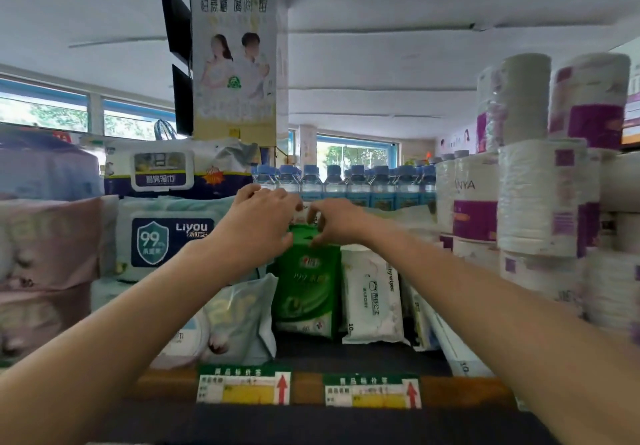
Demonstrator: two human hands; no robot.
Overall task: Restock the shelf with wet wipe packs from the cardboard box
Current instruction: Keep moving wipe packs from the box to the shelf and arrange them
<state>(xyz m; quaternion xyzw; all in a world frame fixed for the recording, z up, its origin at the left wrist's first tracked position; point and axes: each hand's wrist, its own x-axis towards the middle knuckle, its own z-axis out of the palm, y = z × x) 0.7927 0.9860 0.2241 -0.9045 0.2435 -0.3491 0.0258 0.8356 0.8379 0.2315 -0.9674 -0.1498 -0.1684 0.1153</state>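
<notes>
A green wet wipe pack (pixel 308 288) stands upright on the shelf (pixel 363 354), between a pale pack with cotton flowers (pixel 239 320) on its left and a white wipe pack (pixel 372 295) on its right. Both hands reach forward to its top edge. My left hand (pixel 258 221) curls its fingers over the pack's top left corner. My right hand (pixel 334 219) pinches the top right of the same pack. A white item behind the fingers is partly hidden. The cardboard box is out of view.
A large Liyou wipe pack (pixel 166 236) lies left of the hands, a kitchen wipe pack (pixel 162 169) above it. Blue-capped water bottles (pixel 346 181) line the back. Toilet paper rolls (pixel 540 198) are stacked right. Price tags (pixel 244 387) line the shelf's front edge.
</notes>
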